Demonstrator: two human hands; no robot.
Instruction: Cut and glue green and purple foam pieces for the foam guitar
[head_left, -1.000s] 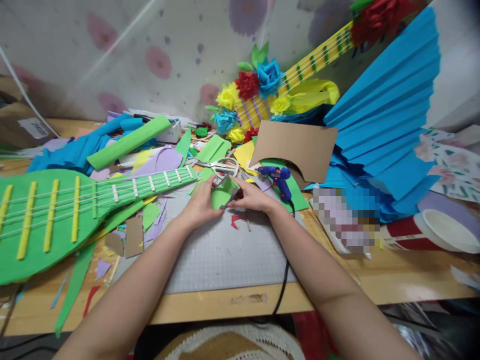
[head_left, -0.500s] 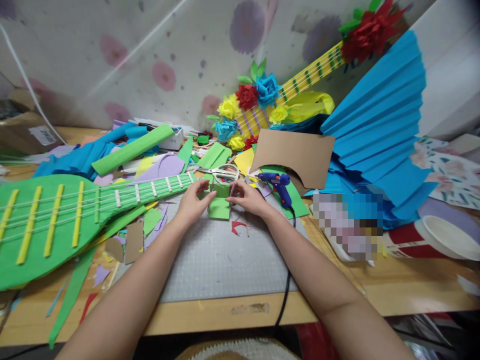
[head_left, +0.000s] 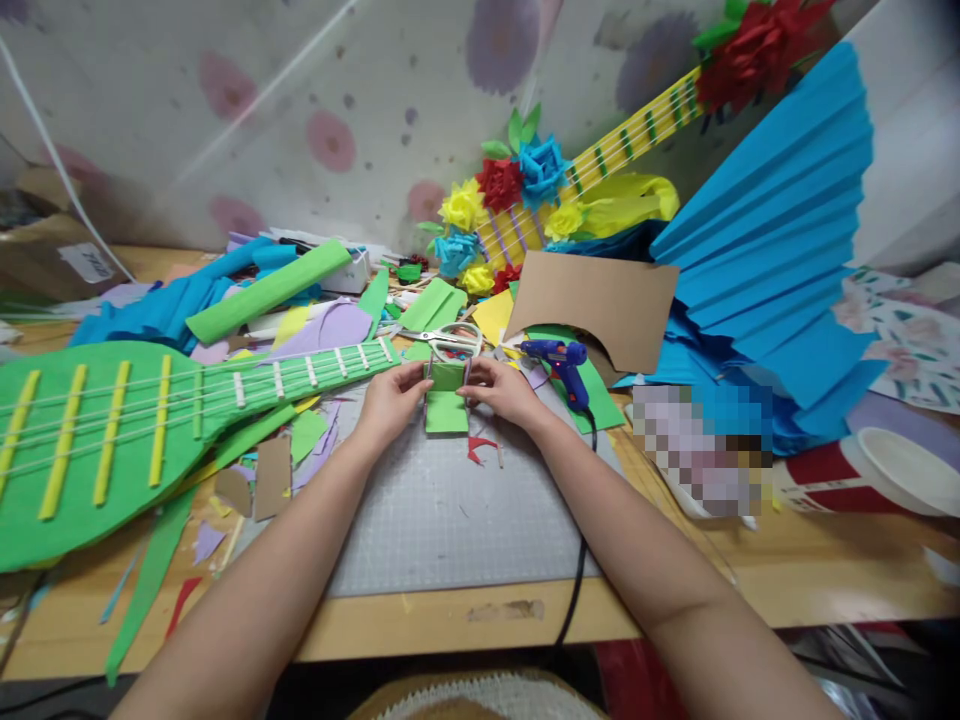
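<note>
Workpiece (head_left: 447, 413): small, folded and green, with darker side edges; it is between our two hands, over the far part of the mat, and we cannot tell whether it touches the surface.
Left hand (head_left: 391, 405): we pinch the workpiece's left edge between thumb and fingers.
Right hand (head_left: 506, 392): we grip the opposite edge the same way.
Cutting mat (head_left: 457, 530): grey and gridded, with a red scrap (head_left: 475, 445) lying just nearer to us than the workpiece.
Scissors (head_left: 442, 337): white-handled, just beyond our fingers.
Glue gun (head_left: 570, 367): blue, near our right hand, its black cable (head_left: 579, 570) running toward us.
Green guitar (head_left: 180, 405): flat at our left, its neck reaching toward our left hand.
Cardboard (head_left: 592, 300): brown, with a curved cut-out, behind the glue gun.
Yellow guitar (head_left: 630, 140): slanting up against the wall, dressed with paper flowers (head_left: 499, 185).
</note>
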